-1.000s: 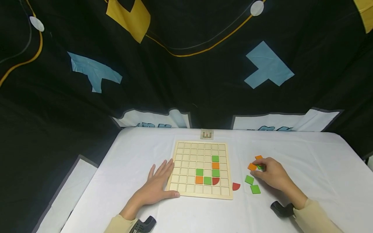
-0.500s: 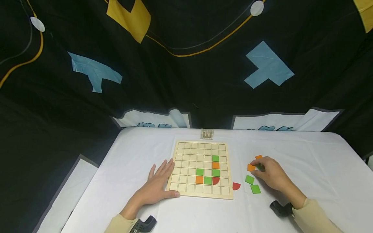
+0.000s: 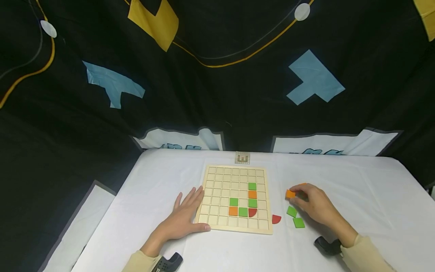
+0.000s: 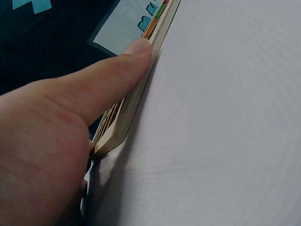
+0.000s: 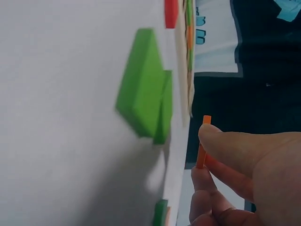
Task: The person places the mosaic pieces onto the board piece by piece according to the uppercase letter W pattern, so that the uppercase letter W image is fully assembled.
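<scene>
My right hand (image 3: 317,204) pinches an orange square tile (image 3: 290,194) between thumb and fingers. In the right wrist view the orange tile (image 5: 201,157) stands on edge in that grip, apart from the tabletop. Fingers spread and straight, my left hand (image 3: 181,219) rests along the left edge of a wooden grid board (image 3: 217,185). Its thumb (image 4: 117,77) lies over the board's near edge. Green and orange squares and one red quarter-circle (image 3: 252,212) fill several cells towards the board's right. Two green tiles (image 3: 291,211) lie below my right hand, which partly hides another orange tile.
Just right of the board lies a loose red quarter-circle (image 3: 276,219). A small pattern card (image 3: 242,158) sits behind the board. Another green tile (image 5: 160,214) shows low in the right wrist view. A dark printed curtain (image 3: 217,102) hangs behind the white table (image 3: 163,166).
The orange tile, pinched in my right hand, has shifted a little left and is now raised off the table. My left hand and the board stay in place; the head view has tilted slightly.
</scene>
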{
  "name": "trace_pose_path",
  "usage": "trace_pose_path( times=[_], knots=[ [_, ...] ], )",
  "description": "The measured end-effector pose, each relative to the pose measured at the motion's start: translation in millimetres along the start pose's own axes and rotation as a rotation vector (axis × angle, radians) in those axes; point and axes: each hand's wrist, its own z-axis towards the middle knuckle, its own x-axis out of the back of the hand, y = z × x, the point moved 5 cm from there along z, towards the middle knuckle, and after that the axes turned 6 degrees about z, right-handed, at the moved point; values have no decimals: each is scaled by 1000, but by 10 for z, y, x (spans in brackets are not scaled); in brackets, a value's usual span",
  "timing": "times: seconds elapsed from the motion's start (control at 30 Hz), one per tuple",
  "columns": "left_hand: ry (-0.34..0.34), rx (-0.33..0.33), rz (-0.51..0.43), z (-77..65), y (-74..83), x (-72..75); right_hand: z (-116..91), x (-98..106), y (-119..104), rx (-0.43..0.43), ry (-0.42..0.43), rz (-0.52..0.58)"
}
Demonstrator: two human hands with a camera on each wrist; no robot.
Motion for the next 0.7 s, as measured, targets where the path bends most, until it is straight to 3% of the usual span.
trace_pose_path(
  times=[0.7],
  knots=[
    [-6,0,4,-2,0,-11,58,-74,-372,83,36,87]
  ],
)
